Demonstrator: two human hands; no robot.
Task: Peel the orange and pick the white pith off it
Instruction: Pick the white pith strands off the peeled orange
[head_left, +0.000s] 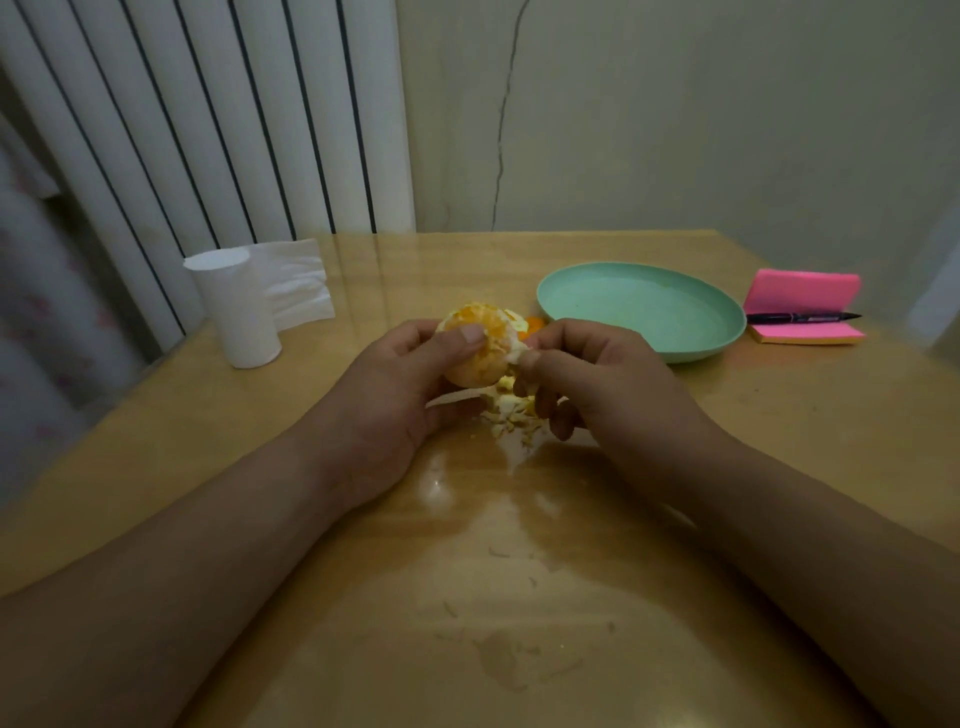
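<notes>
We hold the orange (485, 361) just left of the plate (719, 332), a little above the counter (519, 571). Our left hand (384, 410) cups it, thumb across the top and fingers curled beneath. The fruit is mostly bare of peel, with pale patches clinging to it. Our right hand (613, 395) pinches a white strip of pith (514, 352) on the side of the fruit that faces the plate, finger and thumb tight on it. A heap of scraps (511, 415) lies on the counter left of the plate, under our hands.

To make this pull well, we judge it best to draw the strip slowly along the curve of the fruit, not straight out. That way it comes off long and spares the thin skin of the segments. The left hand should grip lightly, since a squeeze would likely burst juice, and turn the fruit to bring the next patch round.
</notes>
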